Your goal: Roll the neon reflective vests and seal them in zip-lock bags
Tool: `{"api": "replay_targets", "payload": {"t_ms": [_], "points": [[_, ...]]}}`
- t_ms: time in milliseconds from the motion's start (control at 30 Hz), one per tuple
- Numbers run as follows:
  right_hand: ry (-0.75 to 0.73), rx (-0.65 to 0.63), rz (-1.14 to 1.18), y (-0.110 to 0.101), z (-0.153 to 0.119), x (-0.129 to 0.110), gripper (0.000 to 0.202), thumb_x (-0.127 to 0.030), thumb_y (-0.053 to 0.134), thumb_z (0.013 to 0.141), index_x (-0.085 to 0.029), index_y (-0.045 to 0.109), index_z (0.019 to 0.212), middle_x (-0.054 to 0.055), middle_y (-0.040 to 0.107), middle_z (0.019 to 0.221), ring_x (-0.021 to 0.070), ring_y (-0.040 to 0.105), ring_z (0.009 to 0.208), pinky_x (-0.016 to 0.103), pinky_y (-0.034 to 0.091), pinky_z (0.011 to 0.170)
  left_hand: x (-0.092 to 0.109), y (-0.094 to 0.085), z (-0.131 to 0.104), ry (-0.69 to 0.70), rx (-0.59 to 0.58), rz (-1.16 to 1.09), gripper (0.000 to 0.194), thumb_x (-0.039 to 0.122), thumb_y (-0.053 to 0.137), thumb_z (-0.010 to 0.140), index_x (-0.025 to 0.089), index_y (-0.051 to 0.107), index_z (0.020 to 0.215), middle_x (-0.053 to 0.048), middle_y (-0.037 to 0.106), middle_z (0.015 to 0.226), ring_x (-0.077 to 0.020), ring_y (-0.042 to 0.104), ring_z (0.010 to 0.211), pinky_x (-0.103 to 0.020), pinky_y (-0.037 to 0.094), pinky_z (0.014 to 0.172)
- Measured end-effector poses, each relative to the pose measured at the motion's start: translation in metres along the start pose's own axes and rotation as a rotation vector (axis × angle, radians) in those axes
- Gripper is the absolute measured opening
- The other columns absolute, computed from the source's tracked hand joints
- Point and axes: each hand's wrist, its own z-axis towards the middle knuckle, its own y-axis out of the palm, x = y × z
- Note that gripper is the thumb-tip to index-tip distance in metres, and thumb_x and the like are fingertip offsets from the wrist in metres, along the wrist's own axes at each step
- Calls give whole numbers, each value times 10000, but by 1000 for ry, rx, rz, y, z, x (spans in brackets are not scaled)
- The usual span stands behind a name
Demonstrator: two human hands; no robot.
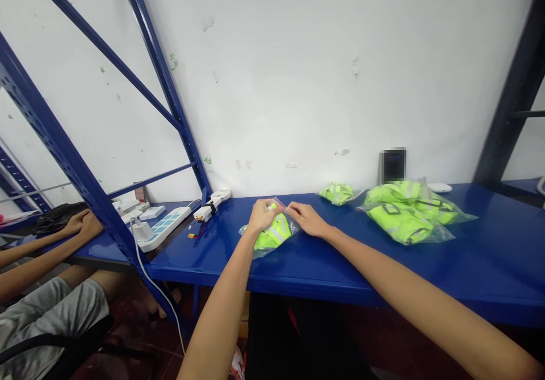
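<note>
A clear plastic bag with a folded neon-yellow vest (275,233) inside lies on the blue table (323,266) in front of me. My left hand (263,215) pinches the bag's top edge on its left side. My right hand (307,218) has its fingers closed on the same edge, at the right end of the reddish seal strip. Part of the bag is hidden behind my left hand. Further right lie more bagged neon vests (402,212) in a heap, and a single bagged vest (338,193) sits near the wall.
A white power strip (164,229) and a white battery pack with wires (206,211) are on the left. A blue metal upright (80,161) stands before another person's hands (83,225). A dark device (393,166) leans against the wall.
</note>
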Motion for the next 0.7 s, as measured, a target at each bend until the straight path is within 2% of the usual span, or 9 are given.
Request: {"api": "replay_targets", "payload": {"t_ms": [100,333,500,700], "points": [[-7,16,-54,0,1,4,390,-473,382,951,-196,510,708,-22,520,624,131,464,583,246,295,554,4,2,-1,5,-20,10,277,380,641,710,139,729,812,-40,702,768,-179,607,720,-240,441,625],[4,15,-219,8,5,2,343,-384,324,997,-215,499,755,7,588,664,152,521,590,257,289,581,-1,0,1,-9,-33,-32,299,405,623,727,145,713,845,-39,703,802,-186,612,749,-251,448,659],[24,12,-276,9,7,-5,285,-320,352,999,-208,524,801,41,652,748,161,569,644,259,298,604,-2,-2,4,22,-62,-98,355,430,494,816,144,703,799,-45,695,786,-184,608,747,-250,438,682],[37,-34,-296,9,5,-2,242,-323,351,1002,-210,517,868,48,648,750,181,581,647,270,290,594,2,2,4,56,-18,86,366,429,453,830,163,654,680,-2,632,652,-154,523,619,-235,358,589]]}}
